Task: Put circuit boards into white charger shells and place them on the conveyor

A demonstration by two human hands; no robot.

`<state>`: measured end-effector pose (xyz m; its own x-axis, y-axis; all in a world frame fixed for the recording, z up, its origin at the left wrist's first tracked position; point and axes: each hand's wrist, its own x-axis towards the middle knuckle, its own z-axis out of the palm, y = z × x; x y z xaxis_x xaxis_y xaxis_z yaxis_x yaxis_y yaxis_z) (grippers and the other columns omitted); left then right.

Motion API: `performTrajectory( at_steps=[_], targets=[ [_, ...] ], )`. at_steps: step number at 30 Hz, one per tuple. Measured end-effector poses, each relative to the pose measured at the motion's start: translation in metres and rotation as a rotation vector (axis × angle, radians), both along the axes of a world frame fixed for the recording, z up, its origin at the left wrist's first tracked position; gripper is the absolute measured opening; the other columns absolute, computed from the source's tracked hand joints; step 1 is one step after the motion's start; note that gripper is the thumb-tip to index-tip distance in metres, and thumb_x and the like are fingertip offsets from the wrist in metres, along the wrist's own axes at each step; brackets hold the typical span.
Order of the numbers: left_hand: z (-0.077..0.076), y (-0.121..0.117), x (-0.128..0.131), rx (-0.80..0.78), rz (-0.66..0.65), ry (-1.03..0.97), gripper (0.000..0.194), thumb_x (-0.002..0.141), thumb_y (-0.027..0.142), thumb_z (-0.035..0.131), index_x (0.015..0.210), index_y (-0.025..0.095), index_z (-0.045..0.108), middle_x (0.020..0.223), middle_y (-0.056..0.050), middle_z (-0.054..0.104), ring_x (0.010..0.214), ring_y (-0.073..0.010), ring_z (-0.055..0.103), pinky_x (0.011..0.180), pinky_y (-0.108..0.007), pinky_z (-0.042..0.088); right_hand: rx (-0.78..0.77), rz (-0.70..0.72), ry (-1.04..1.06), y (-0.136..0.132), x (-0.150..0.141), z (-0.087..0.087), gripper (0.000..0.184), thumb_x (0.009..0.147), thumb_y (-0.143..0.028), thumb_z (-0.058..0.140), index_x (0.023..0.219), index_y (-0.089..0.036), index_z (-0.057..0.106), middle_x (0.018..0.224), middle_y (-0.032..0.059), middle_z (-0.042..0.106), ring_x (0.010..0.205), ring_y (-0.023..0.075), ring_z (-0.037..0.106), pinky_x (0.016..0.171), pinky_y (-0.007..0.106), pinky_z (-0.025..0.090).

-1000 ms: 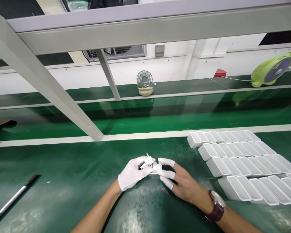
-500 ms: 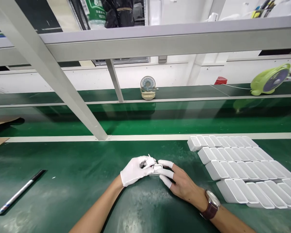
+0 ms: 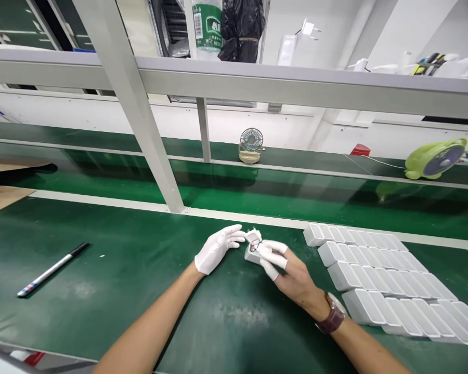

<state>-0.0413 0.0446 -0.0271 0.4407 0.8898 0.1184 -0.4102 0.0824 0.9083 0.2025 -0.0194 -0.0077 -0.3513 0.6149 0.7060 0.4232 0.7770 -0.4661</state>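
My right hand [image 3: 290, 270], with white finger cots on its fingers, grips a small white plug-adapter case [image 3: 251, 254] above the green table. The case is open. Thin wires, one of them red, show inside it, and a white plug cap [image 3: 253, 235] with prongs stands tilted at its far side. Just left of the case is my left hand [image 3: 214, 252] in a white glove, its fingers stretched out and apart from the cap. Part of the case is hidden behind my right fingers.
Rows of white open plastic cases [image 3: 378, 275] lie on the right of the table [image 3: 148, 259]. A marker pen [image 3: 53, 271] lies on the left, cardboard [image 3: 5, 200] behind it. A slanted metal post [image 3: 140, 114] rises at the back; a small fan [image 3: 251, 144] and green fan [image 3: 432, 158] stand beyond.
My left hand has let go of the plug cap and opened, moving left. The case stays in my right hand, its wires now in sight. The camera view has tilted.
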Motion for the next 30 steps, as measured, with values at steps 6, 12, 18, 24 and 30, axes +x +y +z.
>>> performTrajectory(
  at_steps=[6, 12, 18, 24, 30],
  targets=[
    [0.003, -0.005, 0.004, 0.018, 0.067, 0.081, 0.072, 0.088, 0.069, 0.054, 0.134, 0.014, 0.06, 0.127, -0.02, 0.065, 0.116, -0.0322, 0.062, 0.095, -0.043, 0.048, -0.101, 0.009, -0.117, 0.001, -0.005, -0.011, 0.044, 0.094, -0.013, 0.058, 0.135, -0.029, 0.055, 0.118, 0.0094, 0.064, 0.103, 0.0221, 0.067, 0.087, 0.037, 0.061],
    [0.024, -0.016, 0.011, 0.125, -0.115, 0.374, 0.081, 0.078, 0.072, 0.065, 0.137, 0.016, 0.056, 0.131, -0.018, 0.064, 0.124, -0.0358, 0.058, 0.108, -0.05, 0.042, -0.177, -0.015, -0.172, -0.005, -0.007, -0.029, 0.042, 0.097, -0.015, 0.054, 0.137, -0.027, 0.052, 0.117, 0.0105, 0.062, 0.107, 0.0228, 0.065, 0.089, 0.039, 0.059],
    [0.031, -0.014, 0.011, 0.101, -0.172, 0.504, 0.094, 0.064, 0.055, 0.085, 0.142, 0.015, 0.049, 0.132, -0.016, 0.063, 0.125, -0.0364, 0.057, 0.107, -0.049, 0.044, -0.138, -0.098, -0.179, -0.007, 0.001, -0.029, 0.056, 0.094, -0.026, 0.064, 0.145, -0.023, 0.041, 0.129, 0.0142, 0.06, 0.117, 0.0273, 0.062, 0.095, 0.044, 0.058],
    [0.024, -0.017, 0.019, 0.231, -0.098, 0.806, 0.072, 0.06, 0.032, 0.089, 0.126, 0.02, 0.062, 0.122, -0.008, 0.069, 0.117, -0.0302, 0.063, 0.103, -0.043, 0.049, -0.044, -0.221, -0.134, -0.006, 0.007, -0.032, 0.053, 0.09, -0.027, 0.071, 0.137, -0.021, 0.048, 0.109, 0.012, 0.066, 0.098, 0.0265, 0.066, 0.082, 0.044, 0.059],
    [0.026, -0.021, 0.027, 0.274, -0.075, 0.82, 0.024, 0.079, 0.033, 0.077, 0.098, 0.018, 0.072, 0.107, -0.005, 0.071, 0.102, -0.0228, 0.066, 0.093, -0.034, 0.051, 0.002, -0.212, -0.147, -0.006, 0.004, -0.031, 0.045, 0.089, -0.021, 0.071, 0.131, -0.022, 0.055, 0.107, 0.0099, 0.065, 0.095, 0.0229, 0.064, 0.081, 0.039, 0.058]
  ],
)
